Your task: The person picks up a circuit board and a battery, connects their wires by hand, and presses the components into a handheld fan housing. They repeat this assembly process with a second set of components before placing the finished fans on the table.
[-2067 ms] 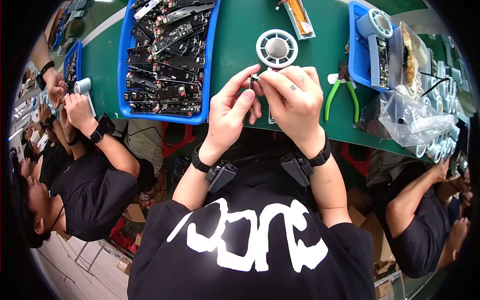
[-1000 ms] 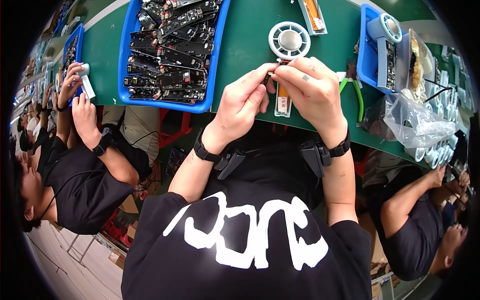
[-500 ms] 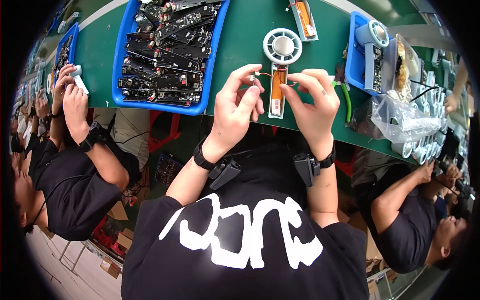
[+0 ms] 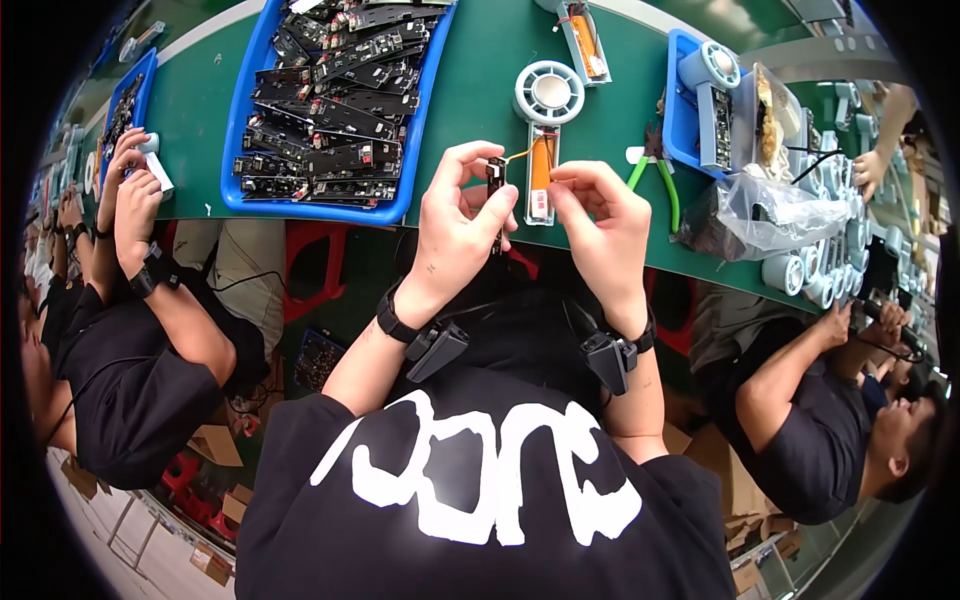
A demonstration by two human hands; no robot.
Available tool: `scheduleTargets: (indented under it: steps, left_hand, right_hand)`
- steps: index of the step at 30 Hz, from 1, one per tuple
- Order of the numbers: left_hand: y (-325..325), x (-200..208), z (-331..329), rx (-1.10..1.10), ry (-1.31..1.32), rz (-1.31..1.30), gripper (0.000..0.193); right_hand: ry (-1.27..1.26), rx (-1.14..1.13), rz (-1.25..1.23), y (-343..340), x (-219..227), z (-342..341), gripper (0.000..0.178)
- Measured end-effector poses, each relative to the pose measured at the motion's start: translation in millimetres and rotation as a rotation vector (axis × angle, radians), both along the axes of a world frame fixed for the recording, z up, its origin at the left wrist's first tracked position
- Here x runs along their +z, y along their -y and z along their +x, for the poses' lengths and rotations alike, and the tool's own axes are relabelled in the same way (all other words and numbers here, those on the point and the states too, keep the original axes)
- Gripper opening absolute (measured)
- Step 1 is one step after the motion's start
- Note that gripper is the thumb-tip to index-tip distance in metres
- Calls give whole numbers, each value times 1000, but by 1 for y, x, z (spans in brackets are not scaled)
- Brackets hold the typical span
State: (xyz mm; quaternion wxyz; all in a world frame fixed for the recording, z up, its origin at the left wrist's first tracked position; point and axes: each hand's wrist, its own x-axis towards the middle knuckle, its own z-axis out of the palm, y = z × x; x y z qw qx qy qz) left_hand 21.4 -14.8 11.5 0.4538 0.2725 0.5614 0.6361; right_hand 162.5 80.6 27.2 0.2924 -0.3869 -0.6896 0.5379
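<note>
Grasping black circuit board (image 4: 495,172) in fingers of left hand (image 4: 452,232); right hand (image 4: 606,222) curled beside orange battery (image 4: 541,170) in pale-blue fan (image 4: 549,94) on counter (image 4: 470,75); cannot tell if gripping.

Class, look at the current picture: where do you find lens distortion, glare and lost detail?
Head view: the near edge of the green table bends; head view: bright highlights streak the clear plastic bag; head view: the left hand has a fairly sharp outline, but fine details on the black board it holds are too small to tell.
</note>
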Motion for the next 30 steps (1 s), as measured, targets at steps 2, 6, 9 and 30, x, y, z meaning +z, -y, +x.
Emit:
scheduleTargets:
  steps: [2,6,9,30]
  left_hand:
    - [2,0,2,-20,-16,-1,34]
    - [0,-6,3,-63,-67,-5,32]
    - [-5,-8,-3,-61,-110,8,31]
    - [-8,-16,-19,23,-317,179,18]
  right_hand:
    - [-51,-10,-61,0,5,-4,13]
    - [-158,-28,-147,-1,9,-16,13]
    - [-175,-15,-55,-2,4,-23,14]
    - [68,152,557,-14,-5,-32,12]
